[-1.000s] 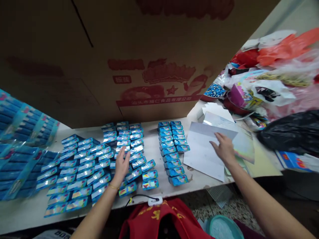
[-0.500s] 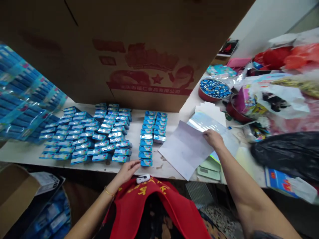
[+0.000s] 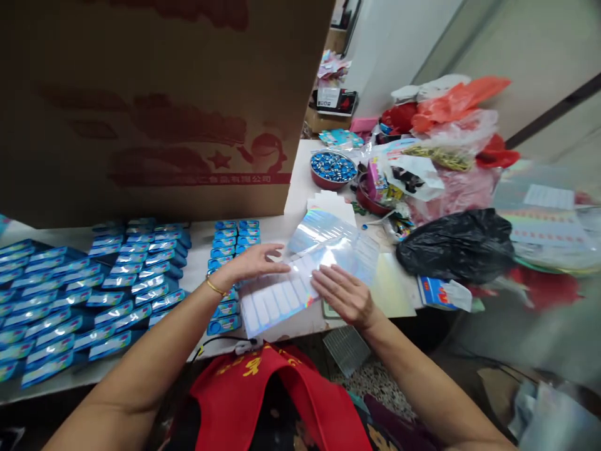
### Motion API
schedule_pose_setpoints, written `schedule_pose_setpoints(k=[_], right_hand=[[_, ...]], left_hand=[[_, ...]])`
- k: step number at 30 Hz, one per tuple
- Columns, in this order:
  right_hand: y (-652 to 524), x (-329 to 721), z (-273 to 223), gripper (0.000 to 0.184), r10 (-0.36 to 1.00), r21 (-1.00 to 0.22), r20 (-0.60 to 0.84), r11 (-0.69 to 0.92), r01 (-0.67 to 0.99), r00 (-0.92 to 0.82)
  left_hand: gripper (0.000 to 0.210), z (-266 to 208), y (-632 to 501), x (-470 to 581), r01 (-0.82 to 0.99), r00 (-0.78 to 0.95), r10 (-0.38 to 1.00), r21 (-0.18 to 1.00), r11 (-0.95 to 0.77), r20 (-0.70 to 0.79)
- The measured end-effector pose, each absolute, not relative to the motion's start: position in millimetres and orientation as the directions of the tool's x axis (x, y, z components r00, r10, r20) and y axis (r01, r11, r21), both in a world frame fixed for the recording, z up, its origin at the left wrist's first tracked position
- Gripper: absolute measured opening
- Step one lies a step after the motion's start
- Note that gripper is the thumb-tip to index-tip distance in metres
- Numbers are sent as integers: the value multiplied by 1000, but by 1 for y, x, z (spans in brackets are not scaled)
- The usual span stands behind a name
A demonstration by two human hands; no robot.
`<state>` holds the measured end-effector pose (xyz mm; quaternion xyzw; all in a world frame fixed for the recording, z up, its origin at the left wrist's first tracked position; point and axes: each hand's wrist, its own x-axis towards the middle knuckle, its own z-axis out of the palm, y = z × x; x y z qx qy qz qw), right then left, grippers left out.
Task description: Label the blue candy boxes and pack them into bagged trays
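Note:
A glossy sheet of long pale labels with a rainbow sheen [image 3: 270,307] lies slanted on the table in front of me. Over its upper left side is my left hand [image 3: 256,262], fingers curved and apart, holding nothing visible. My right hand [image 3: 346,295] rests with outstretched fingers on the sheet's right side, also gripping nothing. Behind both hands are shiny clear-looking sheets [image 3: 323,235] that reflect the light. Just left of the label sheet stand two columns of small blue packs [image 3: 224,324], partly covered by my left wrist.
A large cardboard box [image 3: 197,138] towers at the back left. Many blue packs [image 3: 107,297] fill the table's left side. At the right are a red bowl of small blue pieces [image 3: 332,172], a black plastic bag [image 3: 462,244] and a tissue pack [image 3: 436,293].
My view has swung right. My right hand has let go of the white sheet's corner and lies on the label sheet. My left hand has moved from the blue packs to above that sheet.

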<state>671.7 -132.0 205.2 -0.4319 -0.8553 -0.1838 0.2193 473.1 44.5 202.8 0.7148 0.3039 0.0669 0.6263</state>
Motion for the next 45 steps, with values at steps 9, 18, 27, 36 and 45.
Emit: schedule_pose_setpoints(k=[9, 18, 27, 36, 45], right_hand=[[-126, 672, 180, 43, 885, -208, 301, 425, 881, -355], [-70, 688, 166, 30, 799, 27, 395, 482, 876, -452], [-58, 697, 158, 24, 721, 6, 418, 607, 795, -553], [18, 639, 202, 19, 983, -546, 175, 149, 824, -62], [133, 555, 111, 16, 930, -936, -260, -309, 171, 259]], left_hand=[[24, 156, 14, 513, 261, 846, 509, 957, -130, -161], [25, 151, 10, 507, 209, 846, 487, 975, 76, -219], [30, 118, 21, 509, 202, 770, 566, 954, 221, -295], [39, 85, 61, 484, 228, 369, 885, 951, 210, -284], [47, 108, 118, 405, -247, 161, 918, 885, 394, -363]])
